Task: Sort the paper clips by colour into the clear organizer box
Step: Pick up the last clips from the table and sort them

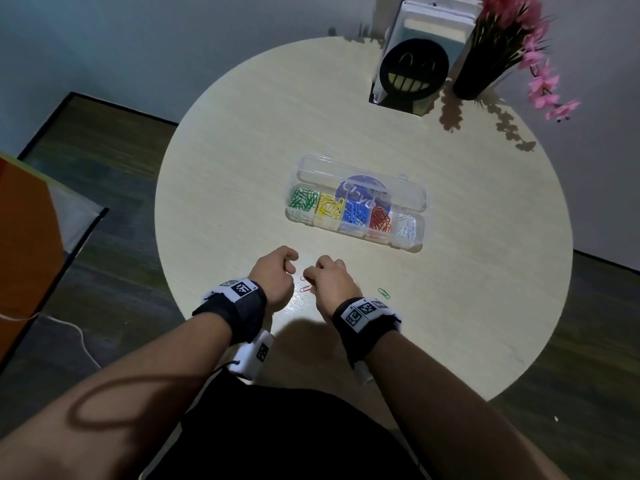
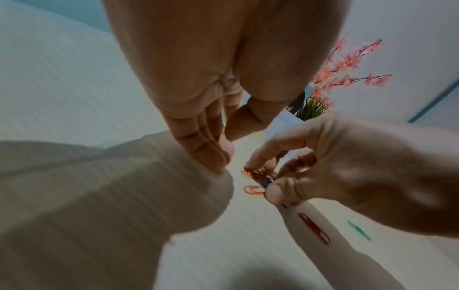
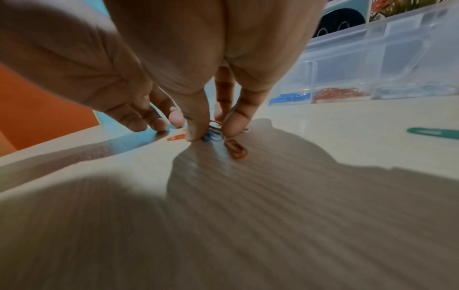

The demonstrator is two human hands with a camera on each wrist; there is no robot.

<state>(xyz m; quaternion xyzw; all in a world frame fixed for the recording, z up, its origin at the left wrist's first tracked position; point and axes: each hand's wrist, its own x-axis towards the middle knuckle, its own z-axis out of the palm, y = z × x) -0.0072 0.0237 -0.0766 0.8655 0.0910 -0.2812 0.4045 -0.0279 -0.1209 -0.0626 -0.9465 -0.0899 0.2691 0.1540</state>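
Note:
The clear organizer box (image 1: 356, 202) lies open mid-table, its compartments holding green, yellow, blue, red and white clips. Near the front edge my right hand (image 1: 310, 277) pinches a small tangle of red and blue clips (image 3: 213, 135) between thumb and fingers, low on the tabletop. Loose red clips (image 1: 305, 289) lie beside it, one right under the fingers (image 3: 236, 150). A green clip (image 1: 383, 293) lies alone to the right. My left hand (image 1: 291, 266) hovers just left of the right one, fingers loosely curled and holding nothing.
On the round pale wooden table (image 1: 225, 174), a black smiley-face holder (image 1: 412, 72) with books and a dark vase of pink flowers (image 1: 485, 64) stand at the far edge. An orange object (image 1: 24, 237) sits off the table to the left.

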